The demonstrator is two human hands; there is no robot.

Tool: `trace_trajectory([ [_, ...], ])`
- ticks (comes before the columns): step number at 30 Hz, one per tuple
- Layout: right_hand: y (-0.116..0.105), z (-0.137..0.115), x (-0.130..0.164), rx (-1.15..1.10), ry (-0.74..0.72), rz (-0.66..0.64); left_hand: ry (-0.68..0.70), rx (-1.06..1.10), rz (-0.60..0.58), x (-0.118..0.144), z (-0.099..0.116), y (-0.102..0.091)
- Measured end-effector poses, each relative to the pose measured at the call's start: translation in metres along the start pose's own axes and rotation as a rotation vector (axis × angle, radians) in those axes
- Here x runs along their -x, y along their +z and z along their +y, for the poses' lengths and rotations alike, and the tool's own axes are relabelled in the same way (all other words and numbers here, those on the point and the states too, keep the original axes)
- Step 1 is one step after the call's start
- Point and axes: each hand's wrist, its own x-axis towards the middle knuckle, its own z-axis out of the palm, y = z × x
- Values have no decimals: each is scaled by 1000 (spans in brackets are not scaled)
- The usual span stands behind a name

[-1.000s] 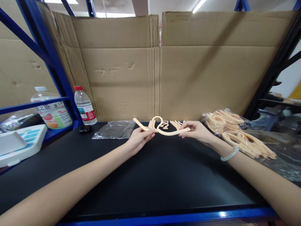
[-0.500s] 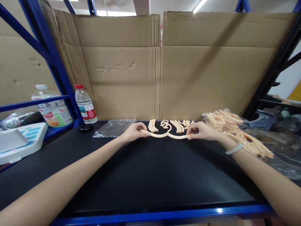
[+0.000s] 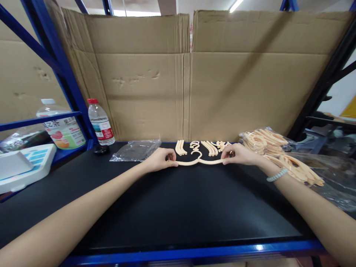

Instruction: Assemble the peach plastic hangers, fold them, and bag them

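Note:
A cream-coloured clothes hanger [image 3: 188, 163] is stretched between my hands over the black table, its hook pointing away from me. My left hand [image 3: 161, 160] pinches the end of its left arm, and my right hand [image 3: 237, 155] grips the end of the right one. Just beyond it lie several curved hanger arms [image 3: 180, 147], a few hooks [image 3: 194, 145], more curved arms [image 3: 210, 148] and a small heap of little cream pieces [image 3: 221, 145]. The fingertips cover both hanger ends.
Bagged cream parts [image 3: 264, 141] lie at the right, with more in loose plastic [image 3: 302, 168] nearer me. A flat clear bag [image 3: 136, 150], a red-capped bottle [image 3: 101, 124] and a white-and-blue device [image 3: 30, 167] are at the left. Cardboard [image 3: 144, 89] walls the back.
The hook has turned and now shows as a clear curve above the hanger's middle. My left hand has shifted slightly down; both hands keep their hold.

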Motion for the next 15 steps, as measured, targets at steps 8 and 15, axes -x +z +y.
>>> trace_trajectory([
  [8, 7, -6, -1, 2, 22, 67, -35, -52, 108, -1, -1, 10],
  [15, 7, -5, -1, -33, 21, -38, 48, -26, 44, 1, -7, 7],
])
